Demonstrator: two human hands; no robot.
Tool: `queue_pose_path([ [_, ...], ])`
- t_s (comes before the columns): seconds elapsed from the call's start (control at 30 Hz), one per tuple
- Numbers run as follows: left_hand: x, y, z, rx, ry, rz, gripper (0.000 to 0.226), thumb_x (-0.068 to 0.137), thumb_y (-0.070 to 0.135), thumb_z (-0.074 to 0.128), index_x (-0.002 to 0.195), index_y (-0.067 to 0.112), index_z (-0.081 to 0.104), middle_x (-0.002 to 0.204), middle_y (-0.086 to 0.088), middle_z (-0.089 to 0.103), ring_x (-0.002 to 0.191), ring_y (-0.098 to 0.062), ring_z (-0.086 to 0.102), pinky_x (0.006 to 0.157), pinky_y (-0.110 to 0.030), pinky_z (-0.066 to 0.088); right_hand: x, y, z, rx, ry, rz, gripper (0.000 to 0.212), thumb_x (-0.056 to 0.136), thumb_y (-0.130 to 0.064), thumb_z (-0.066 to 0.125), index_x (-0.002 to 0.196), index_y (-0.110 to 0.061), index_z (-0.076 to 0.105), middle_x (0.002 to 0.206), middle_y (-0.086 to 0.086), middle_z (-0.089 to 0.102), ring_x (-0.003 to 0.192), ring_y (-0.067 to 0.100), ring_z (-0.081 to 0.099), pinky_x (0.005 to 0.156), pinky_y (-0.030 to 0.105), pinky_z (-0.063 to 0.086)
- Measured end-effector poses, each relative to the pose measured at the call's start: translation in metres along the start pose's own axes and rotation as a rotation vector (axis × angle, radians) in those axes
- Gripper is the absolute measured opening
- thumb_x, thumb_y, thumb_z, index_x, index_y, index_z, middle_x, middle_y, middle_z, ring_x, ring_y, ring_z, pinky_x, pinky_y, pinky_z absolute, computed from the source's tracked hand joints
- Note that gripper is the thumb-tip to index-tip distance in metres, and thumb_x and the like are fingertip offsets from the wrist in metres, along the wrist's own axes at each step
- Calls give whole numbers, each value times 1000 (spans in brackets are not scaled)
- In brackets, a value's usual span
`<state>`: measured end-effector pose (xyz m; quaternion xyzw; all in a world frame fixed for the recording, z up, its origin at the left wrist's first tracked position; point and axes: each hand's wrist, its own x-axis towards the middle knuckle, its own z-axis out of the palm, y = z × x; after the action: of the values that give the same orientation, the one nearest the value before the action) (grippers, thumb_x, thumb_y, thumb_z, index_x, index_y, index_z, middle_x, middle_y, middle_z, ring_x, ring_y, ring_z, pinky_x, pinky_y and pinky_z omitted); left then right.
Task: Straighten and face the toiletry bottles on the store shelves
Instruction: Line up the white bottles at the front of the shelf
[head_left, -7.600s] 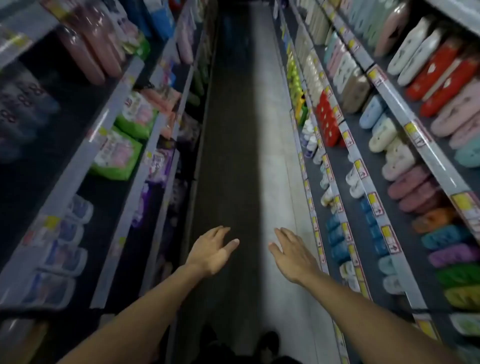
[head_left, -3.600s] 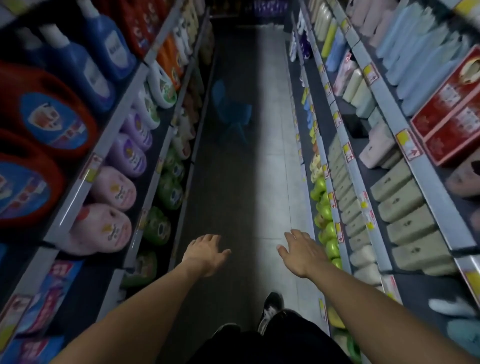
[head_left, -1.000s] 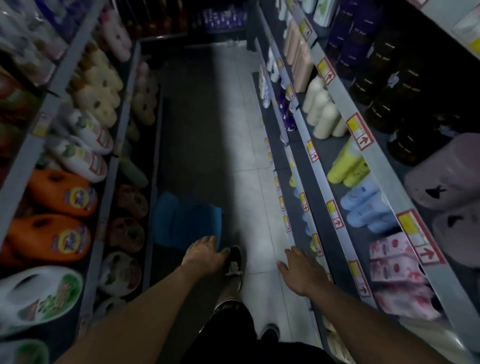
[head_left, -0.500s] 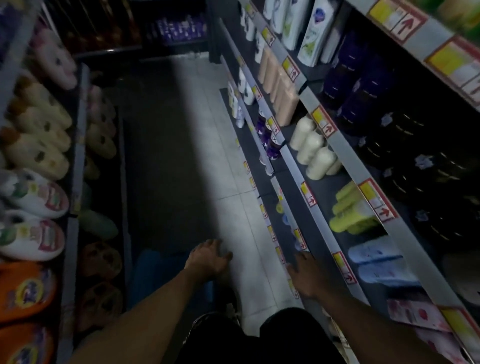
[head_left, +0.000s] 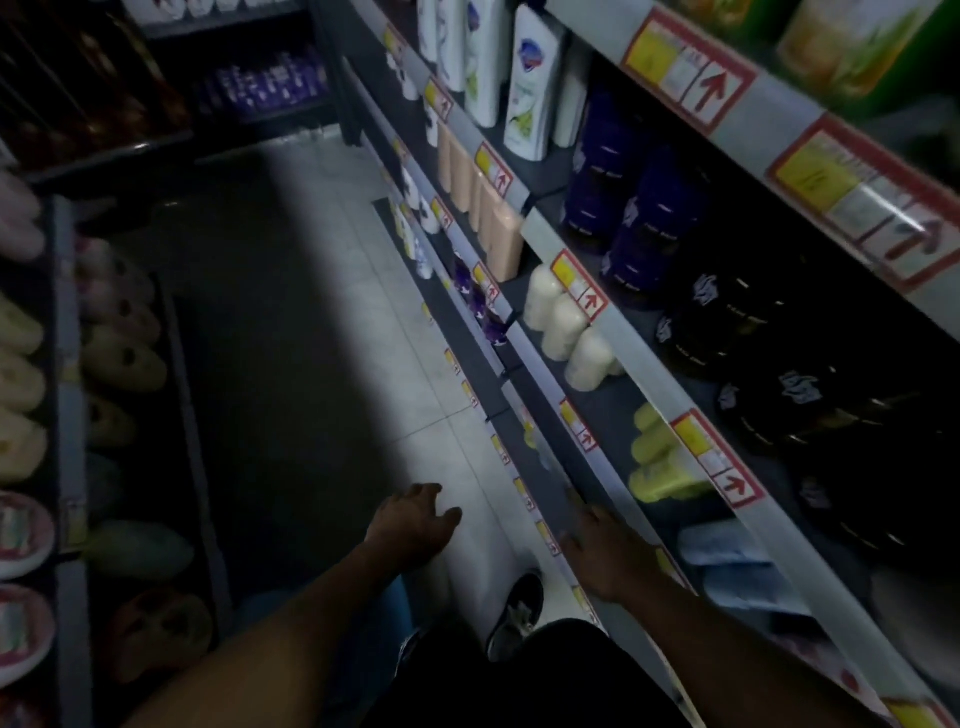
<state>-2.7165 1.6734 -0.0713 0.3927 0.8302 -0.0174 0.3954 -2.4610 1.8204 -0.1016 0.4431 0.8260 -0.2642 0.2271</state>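
Turning toward the right-hand shelves is the change: half a second ago I still faced down the aisle, and now the toiletry bottles fill the right side of my view. My right hand (head_left: 605, 553) has drifted to the edge of a lower shelf (head_left: 550, 457), fingers straight and released, holding nothing; I cannot tell whether it touches the rail. My left hand (head_left: 413, 525) hangs over the floor tiles (head_left: 363, 332), fingers loosely spread, also empty.

I judge that I have reached the section to work on, but no bottle has been touched yet. Nearest my right hand are the yellow bottles (head_left: 662, 467) and, beyond them, the cream bottles (head_left: 563, 325), lying at a slant behind the price-tag rail (head_left: 649, 364). One shelf up stand dark purple bottles (head_left: 639, 228) and black bottles (head_left: 727, 322), then tall white bottles (head_left: 535, 83) farther along.

The shelves are dark metal with red-and-yellow price labels. The room is a narrow, dim aisle, a pale strip of light on the tiles, with pink and cream bottles (head_left: 119, 332) on the opposite shelving. My shoe (head_left: 517, 610) shows below.
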Motion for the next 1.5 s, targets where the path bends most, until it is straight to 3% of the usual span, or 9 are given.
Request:
queue_pose_path([
  [0.07, 13, 14, -8, 15, 14, 18, 70, 103, 61, 44, 158, 18, 38, 162, -11, 41, 146, -33, 41, 118, -37, 34, 13, 12, -3, 35, 9, 14, 89, 89, -74, 16, 165, -28, 20, 155, 7, 44, 136, 34, 47, 107, 45, 46],
  [0.17, 29, 33, -15, 30, 16, 44, 69, 103, 59, 46, 158, 19, 38, 162, -10, 42, 147, -32, 41, 119, -37, 34, 25, 25, -9, 55, 12, 41, 98, 80, -77, 9, 158, -25, 38, 153, 6, 47, 137, 34, 46, 108, 45, 45],
  [0.3, 46, 59, -23, 79, 8, 93, 71, 103, 60, 46, 159, 18, 38, 162, -11, 42, 149, -31, 38, 121, -38, 33, 18, 28, -23, 11, 31, 54, 60, 99, -59, 31, 136, -18, 54, 142, 7, 55, 127, 32, 54, 100, 39, 44],
  [0.47, 63, 83, -38, 168, -35, 160, 71, 103, 61, 45, 160, 20, 35, 165, -9, 37, 151, -30, 35, 123, -42, 32, 15, 29, -28, 49, 49, 96, 52, 104, -53, 35, 139, -19, 52, 142, 8, 54, 130, 31, 52, 104, 37, 42],
  [0.63, 94, 91, -57, 268, -81, 253, 70, 103, 61, 44, 160, 21, 35, 166, -7, 37, 150, -28, 37, 123, -44, 33, 18, 19, -23, 160, 19, 257, 108, 76, -75, -6, 155, -17, 39, 160, 9, 40, 148, 29, 38, 122, 40, 30],
  [0.73, 118, 95, -73, 330, -110, 330, 68, 104, 59, 45, 161, 22, 34, 167, -5, 36, 151, -26, 37, 123, -41, 31, 19, 5, -18, 236, 37, 391, 71, 103, -65, 25, 157, -19, 34, 159, 7, 40, 145, 27, 41, 118, 38, 36],
  [0.8, 136, 96, -87, 365, -125, 397, 69, 104, 60, 45, 161, 21, 34, 166, -4, 37, 151, -25, 36, 123, -38, 29, 24, -4, -11, 275, 66, 473, 62, 105, -58, 33, 155, -20, 36, 154, 7, 44, 140, 27, 46, 112, 39, 41],
  [1.17, 191, 58, -130, 498, -376, 701, 63, 103, 55, 52, 154, 20, 44, 154, -4, 54, 140, -22, 51, 115, -35, 42, 20, -111, 21, 530, 42, 781, 60, 107, -56, 33, 158, -26, 35, 162, 1, 38, 149, 23, 37, 116, 42, 39],
  [1.5, 195, 48, -50, 552, -350, 698, 64, 101, 59, 49, 152, 21, 47, 154, -3, 54, 140, -24, 51, 117, -39, 41, 32, -102, 108, 588, 87, 729, 60, 107, -55, 33, 157, -22, 35, 156, 2, 45, 140, 22, 46, 108, 41, 46],
])
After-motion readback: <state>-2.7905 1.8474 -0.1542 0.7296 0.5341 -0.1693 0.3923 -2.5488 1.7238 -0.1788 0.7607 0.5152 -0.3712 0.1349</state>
